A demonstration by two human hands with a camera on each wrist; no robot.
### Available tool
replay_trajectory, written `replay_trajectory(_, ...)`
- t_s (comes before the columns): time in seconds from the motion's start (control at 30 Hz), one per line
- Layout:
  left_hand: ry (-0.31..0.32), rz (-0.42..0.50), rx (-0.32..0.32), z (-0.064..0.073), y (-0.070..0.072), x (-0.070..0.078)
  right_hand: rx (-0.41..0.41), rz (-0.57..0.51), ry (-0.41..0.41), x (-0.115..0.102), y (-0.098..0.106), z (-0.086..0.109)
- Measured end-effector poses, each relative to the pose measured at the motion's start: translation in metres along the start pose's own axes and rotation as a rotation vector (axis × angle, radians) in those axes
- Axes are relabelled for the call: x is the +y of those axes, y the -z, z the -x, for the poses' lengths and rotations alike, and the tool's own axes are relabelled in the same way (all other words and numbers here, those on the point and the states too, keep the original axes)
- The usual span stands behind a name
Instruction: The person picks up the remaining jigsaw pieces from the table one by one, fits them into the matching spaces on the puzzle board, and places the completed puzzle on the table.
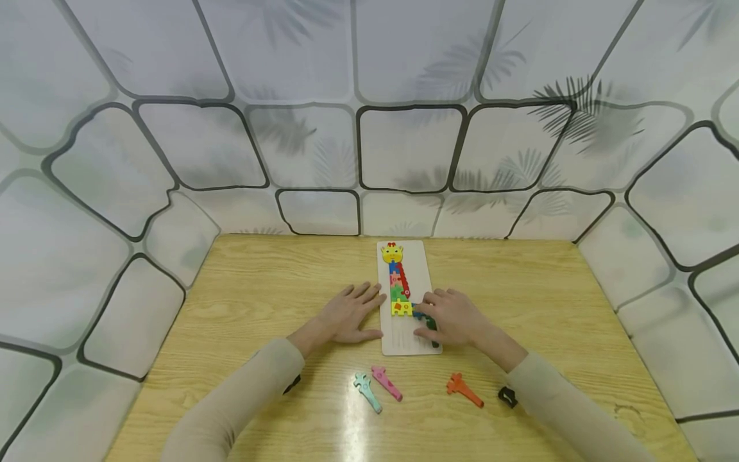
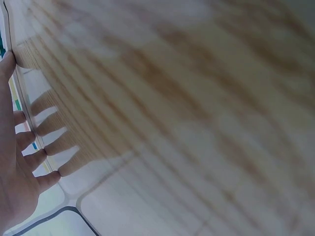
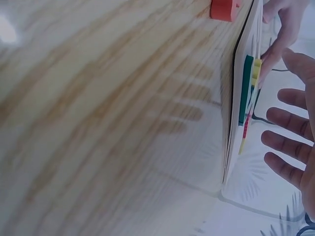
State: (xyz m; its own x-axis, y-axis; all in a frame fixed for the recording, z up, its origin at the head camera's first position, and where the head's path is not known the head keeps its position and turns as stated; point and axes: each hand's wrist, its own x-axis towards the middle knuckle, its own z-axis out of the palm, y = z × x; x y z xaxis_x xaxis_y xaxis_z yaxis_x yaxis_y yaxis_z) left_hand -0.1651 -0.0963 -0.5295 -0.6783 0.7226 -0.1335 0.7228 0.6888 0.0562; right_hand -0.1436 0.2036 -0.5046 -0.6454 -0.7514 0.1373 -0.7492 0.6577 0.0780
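Note:
A white puzzle board (image 1: 398,340) lies on the table with a giraffe made of coloured pieces. Its yellow head (image 1: 392,254) is at the top, above a blue, pink and green neck with a red strip (image 1: 403,281) alongside. Below is a yellow piece (image 1: 401,308). My left hand (image 1: 353,314) lies with spread fingers, fingertips at the board's left edge. Over the board's right side is my right hand (image 1: 453,317), its fingertips at a blue piece (image 1: 417,309) beside the yellow one. A dark green piece (image 1: 432,324) sits under this hand, partly hidden.
Nearer than the board, a light teal piece (image 1: 367,393) and a pink piece (image 1: 387,384) lie on the wooden table (image 1: 277,269). An orange piece (image 1: 464,391) lies further right, close to the right sleeve (image 1: 566,398). Patterned panels (image 1: 412,147) enclose the back and sides.

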Motion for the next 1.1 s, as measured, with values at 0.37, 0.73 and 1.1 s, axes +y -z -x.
replay_trajectory(0.37, 0.007, 0.011, -0.007, 0.001, -0.001, 0.001, -0.055, -0.015, 0.017, -0.009, 0.005, 0.003)
replay_trajectory(0.73, 0.011, 0.025, -0.02, 0.0, -0.001, 0.001, -0.074, -0.046, 0.014, -0.023, 0.014, 0.007)
replay_trajectory(1.1, 0.012, 0.011, -0.011, 0.0, -0.001, 0.0, -0.152, -0.095, 0.043, -0.032, 0.017, 0.012)
